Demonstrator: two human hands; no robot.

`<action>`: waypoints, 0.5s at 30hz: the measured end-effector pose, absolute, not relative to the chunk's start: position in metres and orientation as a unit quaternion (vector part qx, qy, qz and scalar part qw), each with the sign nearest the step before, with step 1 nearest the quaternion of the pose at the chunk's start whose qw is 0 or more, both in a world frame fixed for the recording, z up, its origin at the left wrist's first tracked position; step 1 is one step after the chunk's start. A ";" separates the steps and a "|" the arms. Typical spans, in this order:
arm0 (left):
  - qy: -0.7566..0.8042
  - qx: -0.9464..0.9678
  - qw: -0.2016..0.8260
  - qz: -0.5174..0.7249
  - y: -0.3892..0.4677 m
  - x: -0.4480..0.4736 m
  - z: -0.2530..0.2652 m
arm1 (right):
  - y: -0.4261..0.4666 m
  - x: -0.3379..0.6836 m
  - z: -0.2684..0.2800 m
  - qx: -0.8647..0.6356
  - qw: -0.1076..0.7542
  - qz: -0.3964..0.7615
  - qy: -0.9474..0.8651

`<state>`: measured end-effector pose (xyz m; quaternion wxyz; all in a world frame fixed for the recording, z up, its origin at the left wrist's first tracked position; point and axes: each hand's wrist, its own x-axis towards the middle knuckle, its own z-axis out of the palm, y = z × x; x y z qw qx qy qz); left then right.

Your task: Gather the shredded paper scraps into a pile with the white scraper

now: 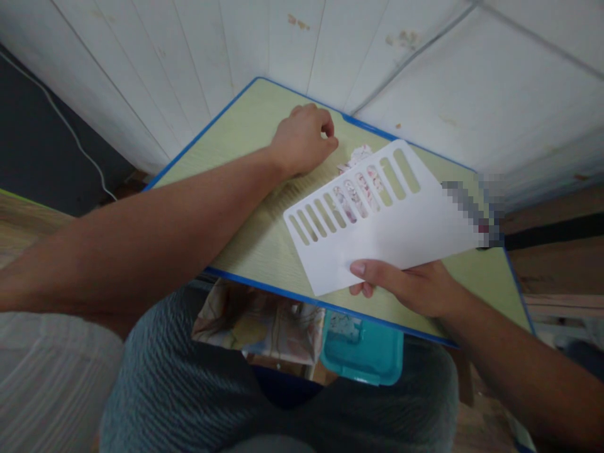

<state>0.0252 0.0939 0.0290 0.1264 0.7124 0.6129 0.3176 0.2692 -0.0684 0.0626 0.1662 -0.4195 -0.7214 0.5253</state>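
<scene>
White, stiff-looking slotted panel (396, 233) is slanting over the desk (245, 126), slots toward the back edge, one corner nearing the front edge. From my remote seat I am seeing the right hand (401, 280) gripping its near side, thumb on top, fingertips beneath. Left hand (306, 138) is curling loosely near the back edge; nothing is showing in it, but I cannot tell whether the hidden palm is enclosing anything.

Handling, my judgement: this one-sided hold is leaving the far side unsupported, so a firm thumb and level wrist are mattering most. Gentleness is paying off near the crumpled scraps (361, 154), which are lying beyond the panel and showing through several slots.

Around: the panel is blocking part of my view of the scraps. Blurred-out object (465, 201) is crowding its right end, near the desk's right edge. Patterned bundle (255, 321) and teal box (372, 352) are sitting below the front edge.
</scene>
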 end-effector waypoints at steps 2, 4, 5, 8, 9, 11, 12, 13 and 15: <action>0.611 0.714 0.132 0.314 0.093 0.025 0.029 | -0.069 0.269 0.063 -0.413 0.162 0.530 -0.723; 0.614 0.715 0.123 0.311 0.093 0.026 0.030 | -0.069 0.269 0.063 -0.409 0.159 0.535 -0.722; 0.616 0.714 0.117 0.312 0.094 0.026 0.030 | -0.069 0.269 0.064 -0.410 0.157 0.537 -0.720; 0.615 0.714 0.111 0.316 0.094 0.027 0.030 | -0.070 0.269 0.064 -0.413 0.156 0.540 -0.717; 0.615 0.713 0.112 0.317 0.094 0.027 0.030 | -0.070 0.269 0.064 -0.410 0.157 0.542 -0.716; 0.613 0.715 0.114 0.317 0.094 0.026 0.030 | -0.070 0.269 0.064 -0.399 0.157 0.548 -0.718; 0.614 0.714 0.113 0.317 0.094 0.026 0.030 | -0.069 0.269 0.064 -0.393 0.157 0.550 -0.721; 0.614 0.714 0.113 0.317 0.094 0.025 0.029 | -0.069 0.269 0.065 -0.388 0.156 0.548 -0.725; 0.612 0.716 0.112 0.316 0.095 0.025 0.029 | -0.070 0.269 0.066 -0.379 0.153 0.535 -0.740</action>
